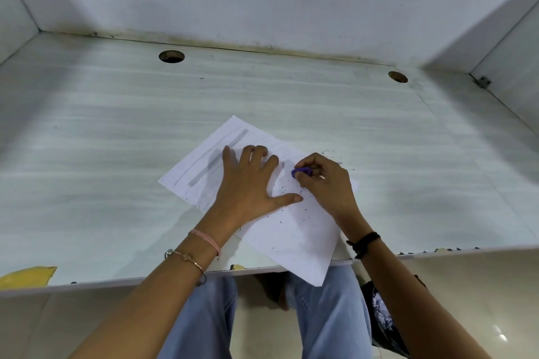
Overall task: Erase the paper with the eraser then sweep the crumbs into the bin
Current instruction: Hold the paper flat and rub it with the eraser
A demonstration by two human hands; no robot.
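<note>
Head view: paper (pixel 291 237) corner overhangs desk (pixel 116 154) edge.

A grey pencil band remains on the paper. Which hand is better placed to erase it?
The right hand: its fingers pinch the eraser, while the left hand presses flat on the paper.

paper (pixel 291 230) under left fingers (pixel 246 156): thin, matt, smooth. eraser (pixel 300 172) pinched in right fingers (pixel 304 161): matt, rubbery look. counter (pixel 116 154) beyond the fingers: pale wood-grain laminate, dull sheen.
</note>
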